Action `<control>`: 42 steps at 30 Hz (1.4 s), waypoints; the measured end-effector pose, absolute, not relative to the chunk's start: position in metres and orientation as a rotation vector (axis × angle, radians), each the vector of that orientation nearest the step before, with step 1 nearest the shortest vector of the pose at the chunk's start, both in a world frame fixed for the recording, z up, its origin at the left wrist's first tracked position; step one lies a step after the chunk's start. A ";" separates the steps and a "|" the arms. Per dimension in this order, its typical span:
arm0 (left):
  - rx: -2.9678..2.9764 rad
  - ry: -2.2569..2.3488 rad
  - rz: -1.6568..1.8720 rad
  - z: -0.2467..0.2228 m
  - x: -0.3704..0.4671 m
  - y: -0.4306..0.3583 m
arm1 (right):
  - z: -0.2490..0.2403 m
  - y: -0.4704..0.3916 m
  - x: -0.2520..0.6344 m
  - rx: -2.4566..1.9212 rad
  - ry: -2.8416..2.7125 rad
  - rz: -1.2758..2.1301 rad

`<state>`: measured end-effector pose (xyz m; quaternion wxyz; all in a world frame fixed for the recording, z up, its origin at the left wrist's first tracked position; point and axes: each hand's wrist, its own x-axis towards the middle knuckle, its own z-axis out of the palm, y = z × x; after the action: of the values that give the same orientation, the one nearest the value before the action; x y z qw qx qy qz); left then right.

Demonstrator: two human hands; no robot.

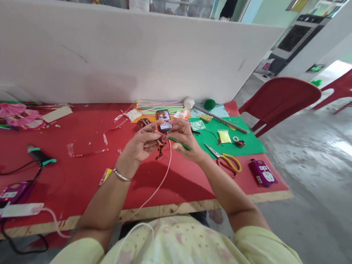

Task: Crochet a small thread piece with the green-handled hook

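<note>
Green is showing on the handle of the slim hook (179,143) that your right hand (186,137) is holding near the centre of the frame, thumb and fingers closing on it. Your left hand (141,140) is pinching narrowly at a small, dark multicoloured yarn piece (160,149), which is hanging between your hands, just below the fingertips. A phone (163,115) is lying just above them in the frame, partly hidden by your fingers, and a dark striped yarn bundle (143,122) is resting near your left hand. Right of centre, scissors (222,156) are lying beside your right forearm, their blades pointing toward the upper left; a purple box (262,172) is sitting farther right on the red table cover (81,177).
</note>
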<state>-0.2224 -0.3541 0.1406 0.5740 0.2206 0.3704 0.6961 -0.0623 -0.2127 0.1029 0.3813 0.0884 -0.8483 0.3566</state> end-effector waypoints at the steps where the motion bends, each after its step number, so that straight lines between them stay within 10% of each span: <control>1: 0.513 0.870 1.625 0.141 -0.222 -0.354 | 0.104 -0.210 -0.060 0.236 -2.190 0.862; 18: 0.645 0.988 1.567 0.141 -0.228 -0.348 | 0.140 -0.200 -0.028 0.216 -2.481 0.356; 42: 0.785 1.079 1.449 0.141 -0.226 -0.350 | 0.158 -0.206 -0.007 0.279 -2.571 0.484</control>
<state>-0.2259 -0.3500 0.1412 0.5530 0.3320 0.4566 0.6128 -0.0074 -0.2056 0.1585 0.2523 0.1025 -0.9456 0.1781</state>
